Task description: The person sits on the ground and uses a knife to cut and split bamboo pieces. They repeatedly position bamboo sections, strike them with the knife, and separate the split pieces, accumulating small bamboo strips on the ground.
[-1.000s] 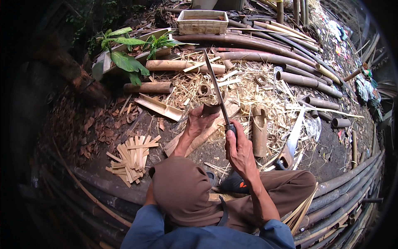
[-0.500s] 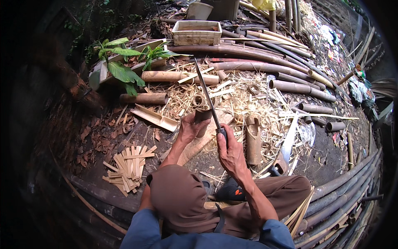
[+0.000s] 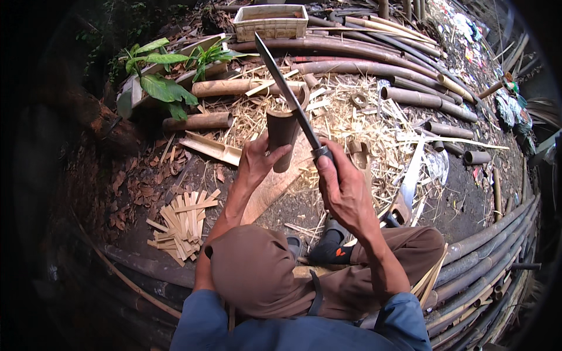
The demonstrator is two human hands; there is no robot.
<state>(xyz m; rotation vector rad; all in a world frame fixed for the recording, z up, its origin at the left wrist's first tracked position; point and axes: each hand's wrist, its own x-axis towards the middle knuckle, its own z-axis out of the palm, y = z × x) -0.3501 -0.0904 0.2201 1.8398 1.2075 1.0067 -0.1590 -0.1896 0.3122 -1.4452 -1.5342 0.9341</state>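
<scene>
My left hand (image 3: pixel 255 162) is wrapped round the lower side of a short brown bamboo tube (image 3: pixel 281 133), held tilted with its cut end away from me. In my right hand (image 3: pixel 346 190) is the dark handle of a long machete (image 3: pixel 284 88). Its blade slants up to the left and crosses the tube's upper rim, where part of the wall stands higher than the rest. Whether the edge touches the bamboo I cannot tell. Below the tube lies a wooden board (image 3: pixel 272 196). Another notched bamboo piece (image 3: pixel 358 153) is partly hidden behind my right hand.
A handsaw (image 3: pixel 411 175) leans by my right knee. Cut bamboo strips (image 3: pixel 184 222) are heaped at left, near a split bamboo half (image 3: pixel 211 147). Shavings (image 3: pixel 345 123) cover the ground ahead. Bamboo poles (image 3: pixel 363 67) and a pale crate (image 3: pixel 270 22) lie beyond; more poles (image 3: pixel 468 266) flank me.
Both hands have lifted and moved slightly away from me with the bamboo tube and machete. The tube stands more in view, and the blade now crosses its rim. My view has tilted slightly down.
</scene>
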